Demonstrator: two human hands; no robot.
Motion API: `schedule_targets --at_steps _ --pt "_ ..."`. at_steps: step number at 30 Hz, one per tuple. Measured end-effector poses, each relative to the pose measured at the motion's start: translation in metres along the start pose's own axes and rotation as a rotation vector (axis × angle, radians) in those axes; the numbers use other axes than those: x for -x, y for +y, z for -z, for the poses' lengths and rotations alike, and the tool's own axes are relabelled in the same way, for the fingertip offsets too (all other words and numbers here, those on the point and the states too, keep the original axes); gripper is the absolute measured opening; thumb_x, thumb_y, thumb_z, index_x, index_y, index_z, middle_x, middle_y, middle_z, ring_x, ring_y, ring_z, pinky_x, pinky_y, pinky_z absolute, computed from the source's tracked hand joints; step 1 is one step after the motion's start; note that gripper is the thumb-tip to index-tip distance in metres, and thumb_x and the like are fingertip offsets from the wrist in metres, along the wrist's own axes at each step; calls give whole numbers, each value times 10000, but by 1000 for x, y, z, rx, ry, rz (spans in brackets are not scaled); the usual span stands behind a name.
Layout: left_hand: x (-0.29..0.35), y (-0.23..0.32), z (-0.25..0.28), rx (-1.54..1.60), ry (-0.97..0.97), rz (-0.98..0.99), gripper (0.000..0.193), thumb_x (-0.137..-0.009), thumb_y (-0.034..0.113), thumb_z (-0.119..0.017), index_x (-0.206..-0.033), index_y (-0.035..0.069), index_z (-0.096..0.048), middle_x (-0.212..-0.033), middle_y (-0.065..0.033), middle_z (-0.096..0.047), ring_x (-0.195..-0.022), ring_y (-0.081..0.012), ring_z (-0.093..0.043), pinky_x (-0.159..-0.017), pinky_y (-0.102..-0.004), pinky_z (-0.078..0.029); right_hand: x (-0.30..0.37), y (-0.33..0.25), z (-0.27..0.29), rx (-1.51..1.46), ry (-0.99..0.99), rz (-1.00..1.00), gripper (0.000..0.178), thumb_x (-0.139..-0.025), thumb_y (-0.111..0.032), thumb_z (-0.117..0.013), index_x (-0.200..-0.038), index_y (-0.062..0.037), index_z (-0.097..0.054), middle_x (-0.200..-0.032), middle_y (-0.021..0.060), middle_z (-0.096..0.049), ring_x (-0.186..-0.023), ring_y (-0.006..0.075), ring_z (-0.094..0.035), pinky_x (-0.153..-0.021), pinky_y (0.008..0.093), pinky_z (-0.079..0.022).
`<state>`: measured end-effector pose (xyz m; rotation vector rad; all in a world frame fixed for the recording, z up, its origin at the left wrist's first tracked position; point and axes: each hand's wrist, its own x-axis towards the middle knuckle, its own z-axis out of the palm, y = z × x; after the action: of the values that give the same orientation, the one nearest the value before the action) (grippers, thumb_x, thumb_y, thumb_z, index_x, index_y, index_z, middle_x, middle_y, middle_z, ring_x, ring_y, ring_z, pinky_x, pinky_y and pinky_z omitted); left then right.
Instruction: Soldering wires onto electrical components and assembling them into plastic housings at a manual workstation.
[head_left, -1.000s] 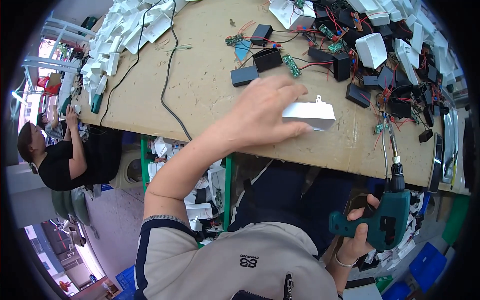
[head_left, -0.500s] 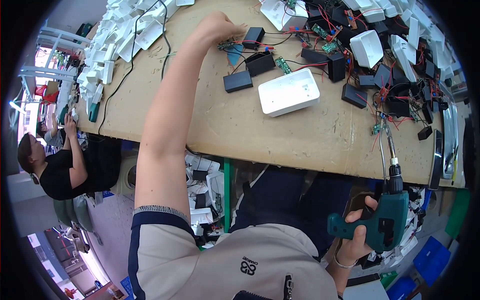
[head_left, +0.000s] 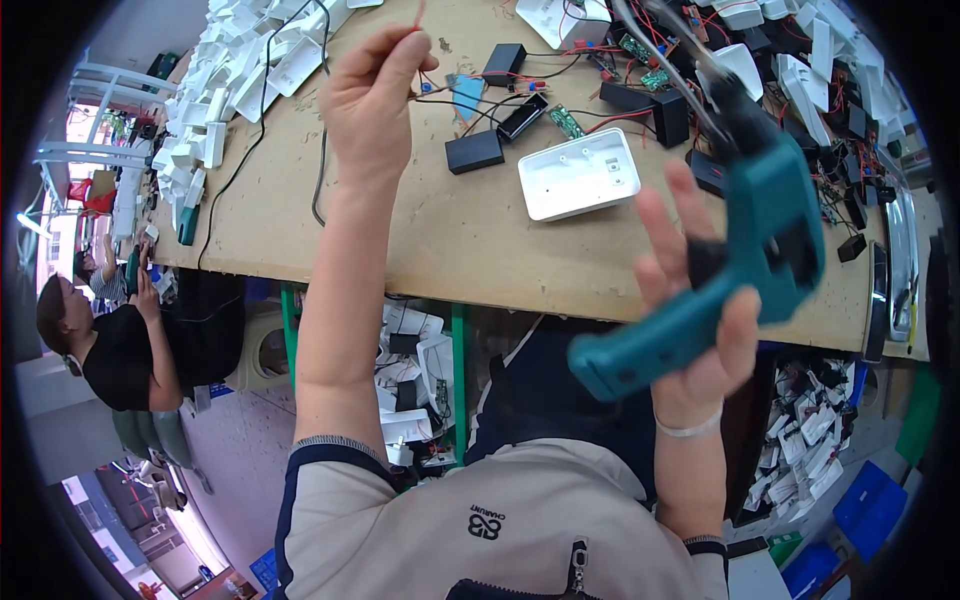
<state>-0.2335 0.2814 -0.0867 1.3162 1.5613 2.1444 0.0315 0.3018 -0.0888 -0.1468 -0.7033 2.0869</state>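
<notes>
- Our left hand [head_left: 368,112], at the upper middle, has thumb and forefinger pressed together on a thin reddish wire [head_left: 419,14] that stands up above them, over the desk [head_left: 450,245].
- Our right hand [head_left: 712,365] holds a green pistol-grip tool [head_left: 775,230], probably a soldering gun. The thumb wraps its near side; two fingers stretch apart, off the handle. The metal tip points away from us, too blurred to place exactly.
- Dark wires run from below the left hand toward an open black box [head_left: 522,118]; a closed-looking black box [head_left: 474,152] lies just beside it.
- Right of these, a white plastic case [head_left: 578,178] lies open side up, near a green circuit board [head_left: 566,122].
- We judge the step to be readying the wire; any soldering from here calls for a steady pinch and the tip brought over.
- Farther out, white casings [head_left: 240,70] are heaped at upper left; a co-worker [head_left: 125,350] in black sits beyond.
</notes>
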Motion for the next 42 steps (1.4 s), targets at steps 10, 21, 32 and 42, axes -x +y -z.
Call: schedule_targets --at_steps 10,21,32,42 --pt "41 97 15 313 -237 -156 191 -856 0 -403 -1003 -34 -520 -898 -110 -512 -601 -116 -416 -557 -258 -348 16 15 15 195 151 -4 719 -822 -318 -519 -1340 -13 -125 -1365 244 -162 -1280 372 -135 -1069 418 -87" --pt "116 93 -59 -67 -631 456 46 -718 -23 -584 -761 -28 -572 -718 -9 -499 -591 -42 -441 -492 -174 -307 46 9 38 133 190 47 821 -742 -301 -652 -1338 -35 -154 -1367 183 -213 -1268 350 -201 -1050 430 -169" --pt "140 55 -85 20 -590 458 56 -779 -27 -553 -835 -24 -550 -756 18 -499 -598 3 -439 -490 -132 -319 63 -13 36 174 154 57 770 -762 -359 -615 -1331 -50 -200 -1340 187 -264 -1230 343 -291 -987 443 -295" --pt "145 56 -84 3 -648 415 59 -776 -25 -568 -830 -12 -550 -744 26 -489 -599 6 -425 -504 -132 -319 61 -12 34 173 157 14 728 -773 -374 -599 -1299 -10 -252 -1271 215 -347 -1130 289 -436 -940 349 -385"
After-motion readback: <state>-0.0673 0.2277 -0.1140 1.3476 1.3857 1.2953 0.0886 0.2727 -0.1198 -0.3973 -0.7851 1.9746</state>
